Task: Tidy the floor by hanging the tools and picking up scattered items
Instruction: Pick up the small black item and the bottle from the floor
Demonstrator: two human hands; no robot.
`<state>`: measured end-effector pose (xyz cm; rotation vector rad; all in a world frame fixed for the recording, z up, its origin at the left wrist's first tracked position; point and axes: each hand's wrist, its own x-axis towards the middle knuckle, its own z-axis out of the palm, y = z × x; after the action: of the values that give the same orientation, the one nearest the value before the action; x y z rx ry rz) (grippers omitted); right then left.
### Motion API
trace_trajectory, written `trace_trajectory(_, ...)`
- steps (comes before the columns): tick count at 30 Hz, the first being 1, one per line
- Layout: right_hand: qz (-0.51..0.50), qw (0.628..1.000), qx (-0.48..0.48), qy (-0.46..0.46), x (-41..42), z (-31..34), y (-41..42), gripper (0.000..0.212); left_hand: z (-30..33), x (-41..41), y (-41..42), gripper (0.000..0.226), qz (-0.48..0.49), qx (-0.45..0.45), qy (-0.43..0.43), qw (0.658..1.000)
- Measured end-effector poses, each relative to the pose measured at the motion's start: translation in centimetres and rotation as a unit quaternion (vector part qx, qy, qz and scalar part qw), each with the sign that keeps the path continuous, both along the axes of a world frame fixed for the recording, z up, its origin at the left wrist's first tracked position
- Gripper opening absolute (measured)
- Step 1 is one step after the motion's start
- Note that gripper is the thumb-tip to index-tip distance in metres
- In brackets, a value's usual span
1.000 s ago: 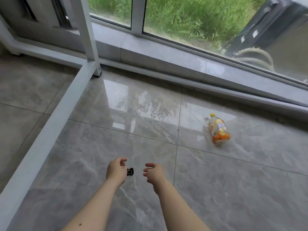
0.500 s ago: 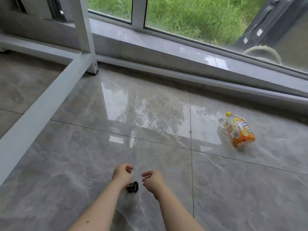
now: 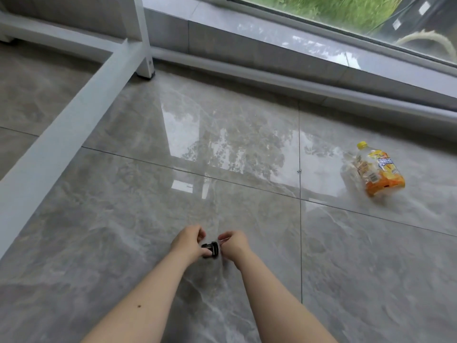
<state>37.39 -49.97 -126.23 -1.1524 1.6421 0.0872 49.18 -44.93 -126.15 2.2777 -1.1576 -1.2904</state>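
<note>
A small black clip-like item [image 3: 211,248] lies low on the grey tiled floor [image 3: 123,219], between my two hands. The curled fingers of my left hand [image 3: 188,243] wrap its left side. From the other side, the fingertips of my right hand [image 3: 233,243] pinch its right edge. Whether the item rests on the tile or is lifted off it cannot be told. An orange drink bottle [image 3: 376,170] with a yellow cap lies on its side on the floor, far to the right, away from both hands.
A white metal frame has a floor rail [image 3: 61,129] running along the left and an upright leg [image 3: 142,35] at the back. A raised tiled sill [image 3: 272,45] runs along the back below a window [image 3: 346,11] onto grass.
Both hands have closed in on the small black item, which earlier lay untouched between them. The view has dropped lower and closer to the floor.
</note>
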Motion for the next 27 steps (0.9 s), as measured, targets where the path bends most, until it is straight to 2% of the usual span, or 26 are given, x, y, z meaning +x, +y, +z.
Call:
trace_trajectory(8, -0.025, 0.999, 0.003, -0.021, 0.0, -1.7, -0.1, 0.028, -0.5, -0.8, 0.6, 0.032, -0.027, -0.033, -0.043, 0.998)
trace_trajectory(15, -0.015, 0.999, 0.006, -0.029, -0.3, -1.1, -0.1, 0.025, 0.0, -0.8, 0.6, 0.038, -0.022, -0.009, -0.048, 0.999)
trace_trajectory(20, 0.022, 0.999, 0.018, -0.035, -0.9, 2.0, -1.3, 0.034, 1.5, -0.7, -0.5, 0.035, 0.008, -0.02, -0.005, 1.0)
trace_trajectory(24, 0.003, 0.999, -0.006, -0.046, -2.1, 5.6, -4.1, 0.035, 4.8, -1.8, -3.6, 0.023, 0.027, -0.053, -0.005, 0.998)
trace_trajectory(27, -0.018, 0.997, -0.033, -0.061, -3.6, 8.7, -6.7, 0.034, 7.8, -3.5, -6.8, 0.027, 0.03, -0.093, 0.025, 0.995)
